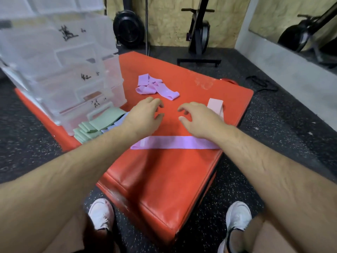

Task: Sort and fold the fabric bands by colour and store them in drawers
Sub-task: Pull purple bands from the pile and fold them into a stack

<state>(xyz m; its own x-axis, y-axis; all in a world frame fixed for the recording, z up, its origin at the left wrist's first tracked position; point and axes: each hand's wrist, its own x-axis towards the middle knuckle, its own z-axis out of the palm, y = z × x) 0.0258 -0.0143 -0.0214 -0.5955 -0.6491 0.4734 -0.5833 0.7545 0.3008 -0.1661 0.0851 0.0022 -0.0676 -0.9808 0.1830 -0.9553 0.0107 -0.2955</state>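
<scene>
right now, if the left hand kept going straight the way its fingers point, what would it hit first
Probably the loose pile of purple bands just beyond the left hand; only bare red mat shows between them. How high the hand hovers is unclear.

Both forearms reach forward, bare, palms down. The left hand and right hand hover near each other, apart, fingers loosely curled and holding nothing. Their fingertips point toward one another across the gap.
</scene>
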